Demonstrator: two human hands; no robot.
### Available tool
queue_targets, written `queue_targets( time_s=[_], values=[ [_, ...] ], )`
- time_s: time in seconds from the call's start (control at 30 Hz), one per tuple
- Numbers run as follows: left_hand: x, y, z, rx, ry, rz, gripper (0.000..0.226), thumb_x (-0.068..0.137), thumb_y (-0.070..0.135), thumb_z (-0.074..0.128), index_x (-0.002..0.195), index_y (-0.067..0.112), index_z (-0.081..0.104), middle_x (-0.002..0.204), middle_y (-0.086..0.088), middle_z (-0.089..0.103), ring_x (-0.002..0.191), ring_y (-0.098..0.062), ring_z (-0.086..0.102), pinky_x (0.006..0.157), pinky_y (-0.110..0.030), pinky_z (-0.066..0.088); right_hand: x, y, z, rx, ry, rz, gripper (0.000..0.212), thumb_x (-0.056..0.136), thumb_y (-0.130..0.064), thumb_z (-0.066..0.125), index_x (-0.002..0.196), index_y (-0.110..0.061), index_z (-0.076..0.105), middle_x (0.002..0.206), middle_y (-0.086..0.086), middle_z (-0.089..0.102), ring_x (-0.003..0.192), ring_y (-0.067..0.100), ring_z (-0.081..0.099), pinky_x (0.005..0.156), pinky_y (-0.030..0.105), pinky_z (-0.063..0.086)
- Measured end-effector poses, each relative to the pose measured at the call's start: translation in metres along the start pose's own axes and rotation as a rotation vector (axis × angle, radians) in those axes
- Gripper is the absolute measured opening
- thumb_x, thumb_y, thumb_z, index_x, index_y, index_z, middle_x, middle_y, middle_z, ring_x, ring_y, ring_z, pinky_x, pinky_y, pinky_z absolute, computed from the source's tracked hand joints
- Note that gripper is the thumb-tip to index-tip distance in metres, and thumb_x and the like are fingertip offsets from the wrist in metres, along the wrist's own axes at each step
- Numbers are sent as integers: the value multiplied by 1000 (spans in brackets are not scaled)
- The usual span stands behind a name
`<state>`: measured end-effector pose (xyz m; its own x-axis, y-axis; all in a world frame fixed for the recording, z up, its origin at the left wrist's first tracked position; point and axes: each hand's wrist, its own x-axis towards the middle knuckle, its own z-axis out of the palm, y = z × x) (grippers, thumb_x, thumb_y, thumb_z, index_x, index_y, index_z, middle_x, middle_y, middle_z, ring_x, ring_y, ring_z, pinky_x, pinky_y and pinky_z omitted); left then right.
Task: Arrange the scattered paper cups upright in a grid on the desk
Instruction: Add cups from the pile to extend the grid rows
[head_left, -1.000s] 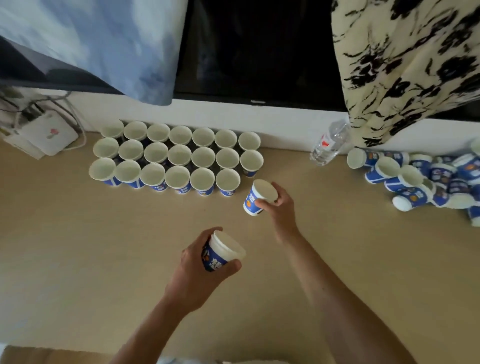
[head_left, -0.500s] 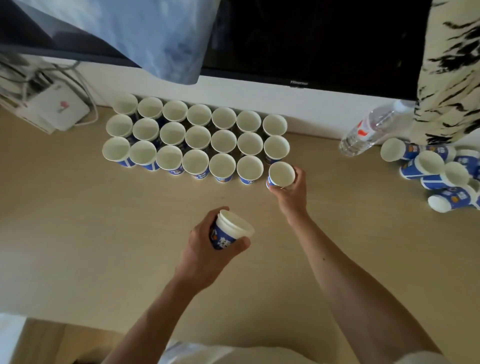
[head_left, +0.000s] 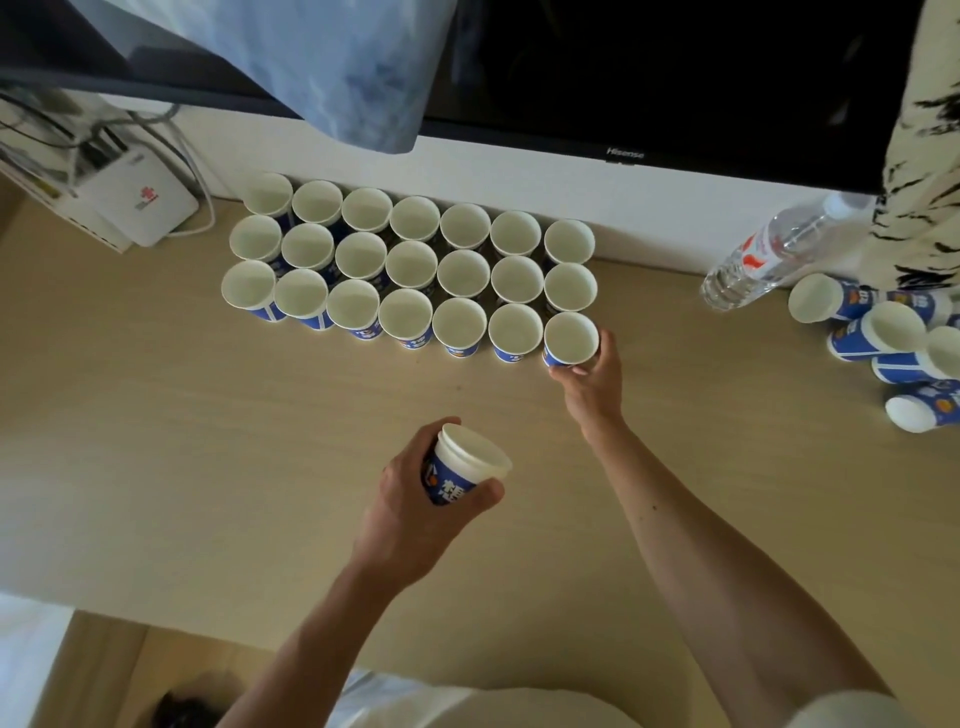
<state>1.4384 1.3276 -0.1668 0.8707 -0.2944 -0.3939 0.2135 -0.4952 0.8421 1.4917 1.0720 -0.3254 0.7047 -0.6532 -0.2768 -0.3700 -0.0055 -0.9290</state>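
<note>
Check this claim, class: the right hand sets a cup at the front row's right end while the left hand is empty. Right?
Wrong on the left hand: the head view shows it gripping a second cup. The right hand does hold the end cup.

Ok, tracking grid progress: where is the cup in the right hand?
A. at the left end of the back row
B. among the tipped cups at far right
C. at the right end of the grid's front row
C: the right hand grips its cup upright at the grid's front-right corner.
</note>
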Motion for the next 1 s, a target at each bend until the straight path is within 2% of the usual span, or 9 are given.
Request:
queue_targets(
  time_s=[0.17, 0.33, 0.43, 0.53, 0.6, 0.67, 0.8, 0.9, 1.0],
  values=[
    [-2, -2, -1, 1, 5, 6, 71, 67, 43, 86, 130, 34, 54, 108, 14, 68, 96, -6, 67, 74, -27, 60, -14, 4, -6, -14, 15, 72, 77, 71, 3, 73, 139, -15, 43, 135, 3, 57, 120, 15, 57, 100, 42, 51],
    [-7, 2, -4, -37, 41, 21, 66, 68, 25, 90, 124, 33, 55, 102, 17, 68, 93, -4, 66, 70, -23, 58, -74, -7, -23, 91, 299, 147, 67, 82, -1, 72, 141, -10, 42, 131, 9, 52, 121, 25, 56, 101, 41, 48],
    [-10, 9, -8, -138, 43, 20, 64, 65, 18, 91, 116, 33, 56, 97, 21, 68, 86, -2, 66, 64, -16, 53, -130, -38, -32, 306, 41, 216, 53, 76, -17, 78, 125, -15, 57, 117, 9, 68, 109, 21, 63, 93, 32, 50],
    [-13, 15, -16, -244, 10, 28, 62, 61, 28, 84, 115, 32, 55, 98, 17, 69, 87, -2, 67, 70, -19, 55, -181, -67, -35, 269, -472, 117, 75, 64, -28, 84, 133, -18, 54, 123, 4, 68, 118, 19, 63, 96, 32, 52],
    [-15, 19, -23, -282, -44, 68, 66, 57, 37, 81, 117, 29, 54, 100, 14, 69, 90, -5, 68, 75, -24, 57, -205, -84, -27, 152, -637, 26, 80, 68, -22, 86, 139, -21, 48, 130, -1, 64, 125, 20, 58, 103, 38, 49],
    [-18, 21, -28, -293, -97, 92, 71, 55, 43, 79, 119, 26, 53, 101, 14, 69, 93, -7, 68, 76, -25, 57, -222, -99, -15, 73, -636, -52, 78, 73, -14, 86, 140, -23, 47, 131, -2, 64, 125, 22, 58, 104, 40, 49],
    [-21, 24, -48, -286, -158, 170, 69, 55, 44, 81, 117, 29, 54, 104, 14, 69, 98, -9, 67, 81, -28, 58, -245, -126, 8, 77, -434, -89, 73, 74, -13, 87, 136, -25, 52, 127, -3, 67, 120, 16, 63, 96, 31, 53],
    [-21, 20, -69, -284, -181, 207, 65, 59, 47, 82, 115, 28, 56, 105, 13, 70, 99, -10, 68, 85, -31, 58, -256, -135, 21, 34, -397, -108, 68, 76, -14, 85, 135, -25, 53, 127, -3, 67, 119, 18, 63, 98, 36, 53],
    [-19, 11, -92, -279, -184, 224, 63, 60, 49, 81, 114, 28, 59, 105, 14, 70, 101, -9, 68, 87, -33, 58, -267, -141, 37, -33, -383, -111, 66, 78, -10, 84, 133, -29, 54, 124, -8, 68, 117, 11, 63, 95, 30, 53]
  ],
)
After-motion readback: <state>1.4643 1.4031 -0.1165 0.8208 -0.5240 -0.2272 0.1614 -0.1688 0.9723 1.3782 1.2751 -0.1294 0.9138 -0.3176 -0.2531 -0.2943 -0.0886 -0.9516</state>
